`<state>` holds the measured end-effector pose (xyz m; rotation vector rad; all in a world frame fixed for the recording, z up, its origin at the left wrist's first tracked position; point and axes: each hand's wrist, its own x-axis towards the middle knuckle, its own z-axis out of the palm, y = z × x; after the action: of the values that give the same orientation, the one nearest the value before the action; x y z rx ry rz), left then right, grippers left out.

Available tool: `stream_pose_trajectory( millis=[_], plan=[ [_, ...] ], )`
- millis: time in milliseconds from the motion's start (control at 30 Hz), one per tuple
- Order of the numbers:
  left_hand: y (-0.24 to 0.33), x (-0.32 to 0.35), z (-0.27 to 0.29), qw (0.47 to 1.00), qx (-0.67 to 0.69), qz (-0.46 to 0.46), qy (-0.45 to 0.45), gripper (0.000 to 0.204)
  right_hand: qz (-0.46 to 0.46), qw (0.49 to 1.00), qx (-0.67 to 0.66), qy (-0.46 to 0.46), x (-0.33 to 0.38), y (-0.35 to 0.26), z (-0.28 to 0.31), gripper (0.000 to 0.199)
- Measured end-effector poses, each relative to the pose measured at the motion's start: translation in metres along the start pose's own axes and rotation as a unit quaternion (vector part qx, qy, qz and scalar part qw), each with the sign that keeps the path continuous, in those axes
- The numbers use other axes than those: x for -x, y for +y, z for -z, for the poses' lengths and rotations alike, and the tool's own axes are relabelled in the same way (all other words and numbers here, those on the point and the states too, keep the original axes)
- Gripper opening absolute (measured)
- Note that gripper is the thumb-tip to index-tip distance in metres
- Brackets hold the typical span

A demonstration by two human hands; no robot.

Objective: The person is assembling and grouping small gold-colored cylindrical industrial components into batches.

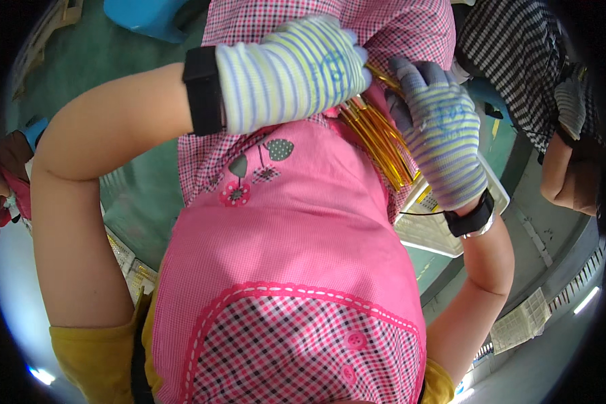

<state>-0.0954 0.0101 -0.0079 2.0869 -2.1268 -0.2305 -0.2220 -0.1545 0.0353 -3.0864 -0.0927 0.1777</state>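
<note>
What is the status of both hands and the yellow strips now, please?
Left hand and right hand, both gloved, closed on bundle of yellow strips. Bundle against pink apron. White crate beneath; nothing in the way.

The green floor (pixel 138 195) carries what shows here, seen past a pink apron that fills the middle. At about three o'clock a white slotted plastic crate (pixel 429 232) sits on it — part hidden by a gloved hand. Lower, toward four o'clock, a second pale slotted crate (pixel 518 322) lies well apart from the first, on a greyer stretch. At eleven o'clock a blue plastic container (pixel 148 17) stands on the green — cut off by the rim.
</note>
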Motion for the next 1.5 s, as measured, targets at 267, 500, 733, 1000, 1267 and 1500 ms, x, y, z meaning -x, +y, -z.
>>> stream_pose_trajectory(
  millis=[267,500,733,1000,1267,1500],
  plan=[
    [-0.013,-0.01,-0.015,0.993,0.063,-0.031,-0.09,0.023,0.12,0.973,-0.171,0.1,0.022,-0.014,0.049,0.032],
    [-0.005,0.003,-0.019,0.986,0.068,-0.02,-0.15,0.02,-0.049,0.982,-0.165,0.08,0.045,-0.096,0.124,0.025],
    [-0.014,-0.009,-0.007,0.992,0.074,-0.011,-0.105,0.027,0.079,0.988,-0.11,0.069,0.058,-0.061,0.151,0.043],
    [-0.022,0.01,0.063,0.996,0.088,0.016,0.024,0.029,0.193,0.968,-0.143,0.072,0.039,-0.026,0.145,0.047],
    [-0.016,0.015,0.058,0.988,-0.057,-0.036,0.138,0.022,-0.253,0.716,-0.631,-0.158,0.026,-0.014,0.029,0.04],
    [-0.02,0.005,0.048,0.989,0.012,-0.15,0.0,0.023,-0.128,0.795,-0.584,-0.103,0.021,-0.027,0.011,0.036]
  ],
)
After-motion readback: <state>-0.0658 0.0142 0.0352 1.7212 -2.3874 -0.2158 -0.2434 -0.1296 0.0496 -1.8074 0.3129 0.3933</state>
